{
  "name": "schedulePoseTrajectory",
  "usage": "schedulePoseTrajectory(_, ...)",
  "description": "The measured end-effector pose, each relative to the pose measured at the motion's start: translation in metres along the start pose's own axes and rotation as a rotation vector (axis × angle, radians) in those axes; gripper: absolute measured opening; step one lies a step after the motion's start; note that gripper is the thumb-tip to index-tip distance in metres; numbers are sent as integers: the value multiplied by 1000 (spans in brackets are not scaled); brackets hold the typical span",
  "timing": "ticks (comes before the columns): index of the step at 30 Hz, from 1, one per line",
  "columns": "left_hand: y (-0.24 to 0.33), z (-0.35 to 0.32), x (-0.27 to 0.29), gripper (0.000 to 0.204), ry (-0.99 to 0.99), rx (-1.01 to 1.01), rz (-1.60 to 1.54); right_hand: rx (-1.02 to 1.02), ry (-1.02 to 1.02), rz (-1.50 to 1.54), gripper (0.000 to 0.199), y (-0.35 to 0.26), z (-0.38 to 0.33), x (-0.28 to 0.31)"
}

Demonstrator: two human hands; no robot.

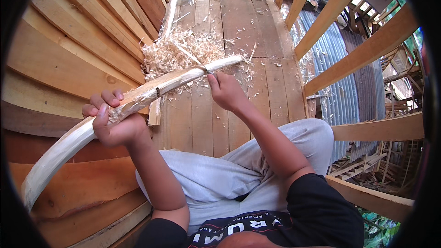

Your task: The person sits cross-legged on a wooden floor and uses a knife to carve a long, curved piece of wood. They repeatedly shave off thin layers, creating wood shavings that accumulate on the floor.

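left grip (120,128) curls round the pale pole (177,81), which runs out both sides | right grip (227,91) pinches a small, mostly hidden tool (210,72) against it | shallow, even strokes kept clear of the left grip should shave cleanest

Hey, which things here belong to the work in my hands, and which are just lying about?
In the work:
Pole, in your left hand
Small tool, mostly hidden by your right hand, at the pole

Lying about:
Shavings, heaped on the floor, probably off the pole
Wood strip, seemingly part-covered by shavings
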State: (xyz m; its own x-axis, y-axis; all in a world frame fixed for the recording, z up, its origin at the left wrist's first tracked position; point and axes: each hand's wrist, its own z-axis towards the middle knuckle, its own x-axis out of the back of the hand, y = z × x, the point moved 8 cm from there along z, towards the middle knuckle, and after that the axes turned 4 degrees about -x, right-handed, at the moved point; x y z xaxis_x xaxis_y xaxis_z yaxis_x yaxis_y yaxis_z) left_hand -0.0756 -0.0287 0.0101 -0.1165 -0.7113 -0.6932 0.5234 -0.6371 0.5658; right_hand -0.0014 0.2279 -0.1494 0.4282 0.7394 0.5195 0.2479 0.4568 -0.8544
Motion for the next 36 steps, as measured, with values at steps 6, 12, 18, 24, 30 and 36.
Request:
schedulePoseTrajectory(6, -5, 4, 15, 20, 247, 34, 261, 115, 100, -85, 33, 7, -1, -1)
schedulePoseTrajectory(12, -2, -2, 6, 31, 289, 32, 354, 24, 28, -76, 39, -3, -3, -3)
schedulePoseTrajectory(18, 1, -6, 13, 30, 331, 15, 346, -14, 21, -112, 37, -26, -9, 11)
schedulePoseTrajectory(24, 1, -5, 6, 29, 331, 0, 376, 43, 106, -120, 39, -1, 0, 3)
schedulePoseTrajectory(30, 2, -3, 21, 31, 336, -8, 340, 55, -10, -231, 39, -67, -30, 20)
schedulePoseTrajectory(36, 2, -9, 7, 29, 371, -17, 372, 48, 96, -135, 41, -2, 3, 3)
